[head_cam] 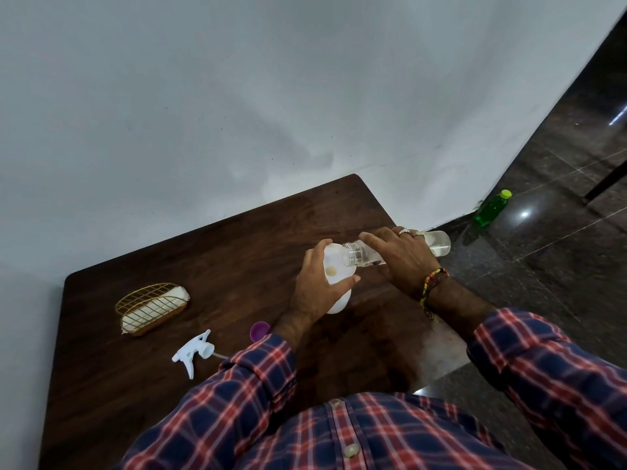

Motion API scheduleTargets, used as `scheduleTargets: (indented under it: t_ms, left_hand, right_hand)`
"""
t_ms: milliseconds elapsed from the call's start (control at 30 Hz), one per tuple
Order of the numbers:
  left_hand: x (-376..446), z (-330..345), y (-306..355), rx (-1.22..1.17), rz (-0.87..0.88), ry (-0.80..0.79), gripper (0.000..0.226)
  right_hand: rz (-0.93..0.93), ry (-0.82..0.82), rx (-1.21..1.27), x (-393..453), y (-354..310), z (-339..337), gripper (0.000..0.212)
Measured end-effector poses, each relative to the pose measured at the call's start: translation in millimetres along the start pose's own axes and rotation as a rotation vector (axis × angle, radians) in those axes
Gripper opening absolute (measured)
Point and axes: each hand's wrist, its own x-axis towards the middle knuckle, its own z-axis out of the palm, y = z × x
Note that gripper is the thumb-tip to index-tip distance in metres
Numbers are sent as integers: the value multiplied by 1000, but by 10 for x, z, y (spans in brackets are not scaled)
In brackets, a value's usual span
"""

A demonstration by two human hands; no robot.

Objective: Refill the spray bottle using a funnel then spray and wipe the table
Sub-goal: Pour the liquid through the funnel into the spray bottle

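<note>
Dark wood table (142, 385) against white wall. Left hand (317, 286) grips white funnel (334, 266) atop spray bottle; right hand (402, 257) grasps clear bottle (439, 242), tipped, mouth over funnel. Trigger head (194, 351) lies near left sleeve.

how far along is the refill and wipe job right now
Done: spray head is off, lying on the table. In hand: left hand steadies the funnel while the right hand tips the clear bottle into it. Left: refitting, spraying, wiping.
</note>
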Motion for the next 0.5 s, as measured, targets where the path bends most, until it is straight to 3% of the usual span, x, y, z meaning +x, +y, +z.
scheduleTargets:
  t_ms: [500]
  left_hand:
    - [-4,18,-10,-7,-6,1,85]
  right_hand:
    - [-9,10,-8,-8,7,-4,68]
